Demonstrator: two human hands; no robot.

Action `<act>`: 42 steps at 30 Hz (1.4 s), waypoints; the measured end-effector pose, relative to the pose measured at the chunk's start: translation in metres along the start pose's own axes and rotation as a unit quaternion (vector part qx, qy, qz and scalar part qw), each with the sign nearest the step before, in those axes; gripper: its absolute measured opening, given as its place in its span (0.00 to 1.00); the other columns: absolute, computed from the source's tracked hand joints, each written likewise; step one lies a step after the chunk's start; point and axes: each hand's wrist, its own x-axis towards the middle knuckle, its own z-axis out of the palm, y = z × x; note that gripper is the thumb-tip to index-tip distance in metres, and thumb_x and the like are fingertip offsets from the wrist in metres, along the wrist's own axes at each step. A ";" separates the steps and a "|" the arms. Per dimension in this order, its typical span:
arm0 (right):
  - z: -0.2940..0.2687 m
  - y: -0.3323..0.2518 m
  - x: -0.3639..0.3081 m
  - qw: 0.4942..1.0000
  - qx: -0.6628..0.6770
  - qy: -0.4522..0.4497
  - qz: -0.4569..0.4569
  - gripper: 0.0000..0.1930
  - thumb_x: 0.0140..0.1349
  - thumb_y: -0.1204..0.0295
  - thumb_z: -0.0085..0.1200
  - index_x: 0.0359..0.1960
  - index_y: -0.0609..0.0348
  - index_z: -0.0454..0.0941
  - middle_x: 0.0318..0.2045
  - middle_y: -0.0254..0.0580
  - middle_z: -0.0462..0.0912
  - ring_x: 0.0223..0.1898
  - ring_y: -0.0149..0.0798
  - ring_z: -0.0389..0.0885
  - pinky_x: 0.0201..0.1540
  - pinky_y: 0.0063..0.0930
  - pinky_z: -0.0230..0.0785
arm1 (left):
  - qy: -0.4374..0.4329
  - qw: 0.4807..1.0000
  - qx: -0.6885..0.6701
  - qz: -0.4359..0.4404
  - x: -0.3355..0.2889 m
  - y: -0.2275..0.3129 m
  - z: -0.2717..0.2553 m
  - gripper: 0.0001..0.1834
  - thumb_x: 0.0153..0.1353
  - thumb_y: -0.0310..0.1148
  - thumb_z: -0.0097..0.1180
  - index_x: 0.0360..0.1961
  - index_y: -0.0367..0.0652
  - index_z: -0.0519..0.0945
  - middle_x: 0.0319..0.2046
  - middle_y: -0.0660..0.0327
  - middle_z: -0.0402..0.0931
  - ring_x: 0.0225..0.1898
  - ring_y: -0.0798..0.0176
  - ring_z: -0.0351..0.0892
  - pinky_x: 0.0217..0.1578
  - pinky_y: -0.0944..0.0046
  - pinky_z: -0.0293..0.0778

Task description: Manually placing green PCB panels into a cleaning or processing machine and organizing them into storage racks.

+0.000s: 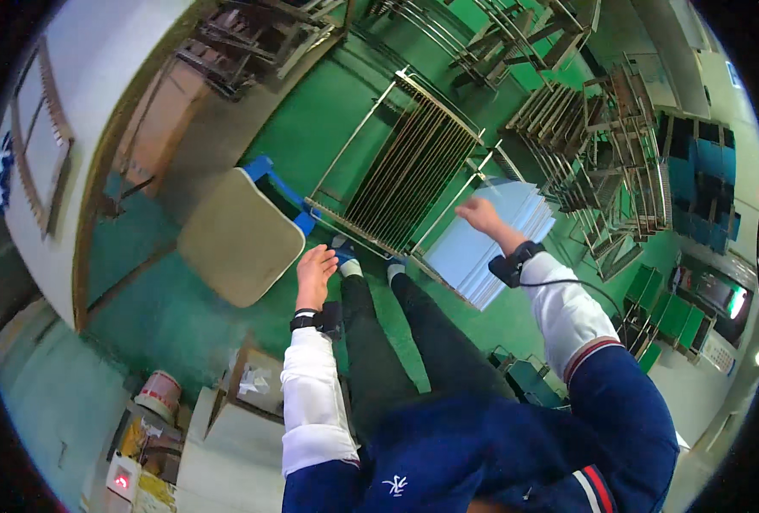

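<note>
My left hand (314, 272) is held out over the green floor beside the beige seat (242, 239) of a chair with a blue frame (281, 192). Its fingers are stretched and it holds nothing. Above the upper left edge of a stack of pale blue sheets (486, 248) is my right hand (479, 214), its fingers curled in, with nothing seen in them. Directly ahead of my feet, a metal rack (354, 158) lies on the floor, with many thin parallel dark slots or panels (409, 167) across its frame.
More metal racks (602, 154) crowd the right side, with others (516, 34) at the far end. A white-topped table (97, 103) borders the left. Behind me at lower left are a bucket (159, 395) and an open box (255, 380). A cable runs from my right wrist.
</note>
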 end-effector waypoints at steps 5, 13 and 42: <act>-0.034 0.006 0.110 0.995 -0.019 0.089 -0.028 0.24 0.52 0.49 0.57 0.33 0.63 0.81 0.32 0.54 0.83 0.36 0.52 0.82 0.41 0.42 0.74 | 0.007 0.999 -0.029 -0.044 0.057 -0.026 0.006 0.17 0.62 0.40 0.57 0.48 0.43 0.72 0.40 0.58 0.76 0.40 0.60 0.76 0.43 0.59 0.71; -0.039 0.023 0.240 0.988 0.087 0.128 0.013 0.29 0.52 0.48 0.60 0.40 0.66 0.79 0.36 0.52 0.83 0.39 0.46 0.82 0.44 0.35 0.73 | 0.066 0.991 -0.101 -0.063 0.132 -0.086 0.004 0.29 0.63 0.42 0.57 0.61 0.44 0.63 0.56 0.53 0.66 0.52 0.51 0.70 0.50 0.54 0.70; -0.004 0.075 0.411 0.977 0.174 0.122 -0.016 0.44 0.53 0.46 0.62 0.61 0.69 0.63 0.55 0.54 0.73 0.55 0.44 0.72 0.57 0.33 0.64 | 0.072 0.986 -0.128 -0.075 0.214 -0.145 0.011 0.41 0.54 0.58 0.61 0.62 0.56 0.57 0.61 0.62 0.55 0.64 0.56 0.52 0.63 0.47 0.46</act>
